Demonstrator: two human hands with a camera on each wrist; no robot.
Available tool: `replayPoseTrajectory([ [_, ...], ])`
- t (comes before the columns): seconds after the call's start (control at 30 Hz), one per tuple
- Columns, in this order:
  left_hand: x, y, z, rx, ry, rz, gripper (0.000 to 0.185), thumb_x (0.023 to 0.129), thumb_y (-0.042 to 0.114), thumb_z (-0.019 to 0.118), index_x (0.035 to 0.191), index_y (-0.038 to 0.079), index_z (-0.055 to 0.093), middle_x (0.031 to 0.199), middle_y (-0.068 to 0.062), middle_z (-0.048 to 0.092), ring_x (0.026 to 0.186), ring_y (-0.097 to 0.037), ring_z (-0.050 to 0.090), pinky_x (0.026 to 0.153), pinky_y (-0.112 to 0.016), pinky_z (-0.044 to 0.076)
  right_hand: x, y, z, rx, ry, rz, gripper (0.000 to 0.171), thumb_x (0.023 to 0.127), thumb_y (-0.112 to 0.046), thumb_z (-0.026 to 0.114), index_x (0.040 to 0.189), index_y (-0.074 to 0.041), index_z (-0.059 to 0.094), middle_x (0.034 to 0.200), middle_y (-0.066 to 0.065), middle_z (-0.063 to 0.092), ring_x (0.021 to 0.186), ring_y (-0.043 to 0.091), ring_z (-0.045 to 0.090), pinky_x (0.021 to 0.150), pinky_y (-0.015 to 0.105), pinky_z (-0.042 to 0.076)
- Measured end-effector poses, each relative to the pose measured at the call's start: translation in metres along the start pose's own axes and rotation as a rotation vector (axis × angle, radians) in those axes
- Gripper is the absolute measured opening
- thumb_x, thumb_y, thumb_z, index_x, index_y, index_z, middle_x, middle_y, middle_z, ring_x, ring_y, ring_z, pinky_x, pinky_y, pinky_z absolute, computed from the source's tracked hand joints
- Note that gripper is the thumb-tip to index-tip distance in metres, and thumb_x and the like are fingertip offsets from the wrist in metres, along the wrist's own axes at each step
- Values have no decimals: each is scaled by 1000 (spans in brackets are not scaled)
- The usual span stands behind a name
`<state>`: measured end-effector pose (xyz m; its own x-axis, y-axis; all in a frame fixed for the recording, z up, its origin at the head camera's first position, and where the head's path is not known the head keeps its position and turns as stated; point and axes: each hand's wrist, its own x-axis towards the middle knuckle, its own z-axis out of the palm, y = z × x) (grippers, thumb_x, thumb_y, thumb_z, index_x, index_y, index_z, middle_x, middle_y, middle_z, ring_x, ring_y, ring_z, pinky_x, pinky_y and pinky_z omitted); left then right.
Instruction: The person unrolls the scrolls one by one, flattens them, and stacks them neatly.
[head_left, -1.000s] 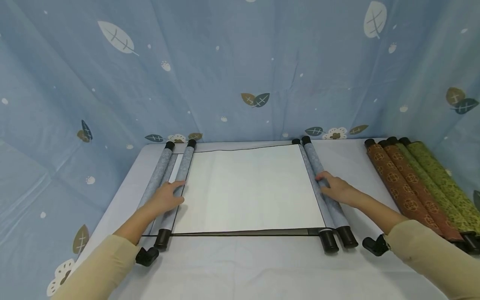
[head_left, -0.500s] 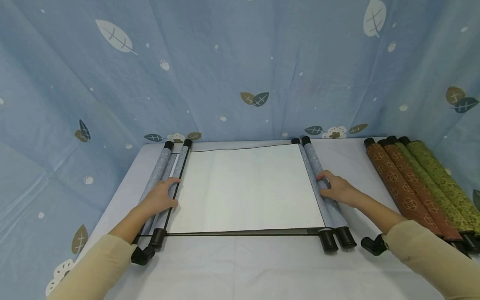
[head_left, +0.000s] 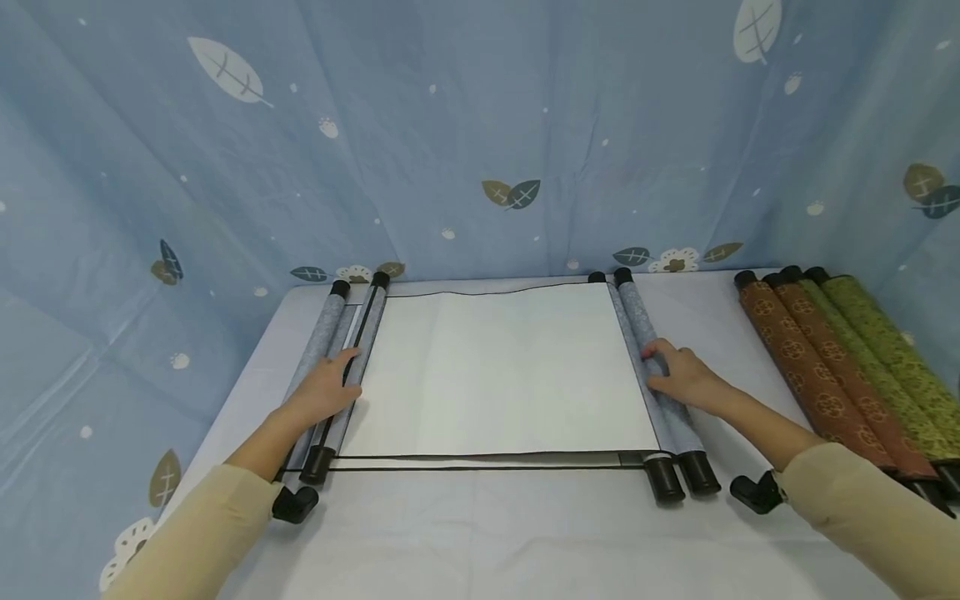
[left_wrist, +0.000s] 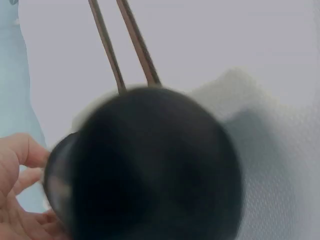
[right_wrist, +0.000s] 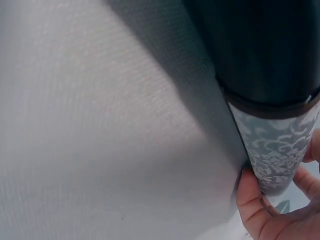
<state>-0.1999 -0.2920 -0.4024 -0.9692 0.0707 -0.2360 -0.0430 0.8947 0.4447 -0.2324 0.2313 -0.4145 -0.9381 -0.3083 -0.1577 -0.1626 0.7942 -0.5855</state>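
Head view: scroll paper lies spread flat on the counter, its rolled ends running away from the person, long axes front to back.
Left roll: the left roll sits directly under the left hand; fingers lie nearly straight across it, pressing, not wrapped.
Right roll: the right roll lies under the right hand; fingers curl over its top toward the paper, gripping it.
Nearness: each hand is on its own roll, the paper between them.
Aside: brown and green patterned scrolls lie well apart at the right edge.
Left wrist view: black end cap fills the frame, blurred; fingers show at the left edge, loosely bent beside it.
Right wrist view: fingers wrap the grey patterned roll below its black cap.
Change: the left roll has shifted slightly back toward the paper since half a second ago; the right hand stays put.
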Motion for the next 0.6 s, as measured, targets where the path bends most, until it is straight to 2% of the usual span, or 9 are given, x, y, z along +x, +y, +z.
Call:
replayPoseTrajectory([
  [0.03, 0, 0, 0, 15, -15, -11, 69, 90, 15, 51, 149, 3, 19, 128, -47, 33, 88, -47, 56, 61, -41, 45, 0, 0, 0, -5, 2, -5, 48, 84, -8, 55, 127, 5, 40, 97, 30, 53, 72, 26, 45, 57, 33, 39],
  [0.07, -1, 1, 0, 29, -23, -18, 68, 90, 15, 50, 149, 3, 19, 132, -47, 26, 89, -45, 56, 61, -41, 45, 0, 0, 0, -9, 1, -11, 47, 84, -8, 55, 127, 6, 40, 103, 34, 52, 75, 27, 47, 59, 33, 40],
  [0.13, -4, 1, 0, 33, -41, -20, 68, 90, 16, 48, 150, 3, 19, 131, -49, 23, 86, -43, 54, 60, -41, 44, 0, -1, -1, -13, -5, -17, 47, 84, -8, 55, 127, 6, 40, 110, 38, 50, 79, 29, 48, 61, 34, 42],
  [0.23, -8, 1, 0, 27, -57, 4, 68, 89, 15, 46, 149, 1, 19, 132, -52, 19, 102, -54, 49, 65, -48, 45, 0, -1, -2, -11, -15, -21, 48, 84, -7, 55, 127, 6, 40, 111, 38, 50, 79, 29, 49, 62, 34, 43],
  [0.3, -11, 0, -1, 18, -61, 21, 67, 89, 14, 45, 149, 0, 19, 134, -53, 16, 118, -63, 34, 73, -56, 45, 0, 0, -2, -13, -15, -19, 48, 84, -8, 55, 128, 6, 41, 112, 37, 50, 81, 29, 49, 63, 34, 43],
  [0.37, -11, -1, -1, 16, -66, 36, 67, 89, 14, 45, 149, 0, 18, 135, -53, 15, 125, -66, 19, 79, -62, 42, -1, 1, -3, -17, -11, -19, 49, 84, -7, 56, 128, 6, 41, 112, 37, 50, 80, 30, 48, 62, 35, 42],
  [0.4, -11, 0, -1, 14, -70, 37, 67, 89, 14, 45, 149, 0, 18, 135, -53, 15, 125, -65, 20, 78, -62, 42, -1, 2, -3, -19, -11, -17, 49, 84, -8, 56, 128, 5, 41, 112, 37, 50, 81, 30, 48, 63, 35, 42],
  [0.5, -10, 1, -1, 35, -74, 33, 67, 91, 16, 50, 149, 3, 20, 135, -50, 18, 117, -62, 36, 73, -57, 45, 0, 5, -3, -13, -17, -17, 49, 84, -8, 57, 129, 5, 41, 116, 38, 48, 87, 33, 48, 68, 39, 43],
  [0.6, -9, 0, -2, 68, -80, 33, 70, 90, 22, 59, 148, 6, 23, 133, -50, 21, 104, -58, 48, 67, -53, 47, 1, 11, -4, 36, -47, -53, 47, 87, -8, 56, 130, 4, 41, 122, 36, 47, 94, 36, 48, 74, 43, 43],
])
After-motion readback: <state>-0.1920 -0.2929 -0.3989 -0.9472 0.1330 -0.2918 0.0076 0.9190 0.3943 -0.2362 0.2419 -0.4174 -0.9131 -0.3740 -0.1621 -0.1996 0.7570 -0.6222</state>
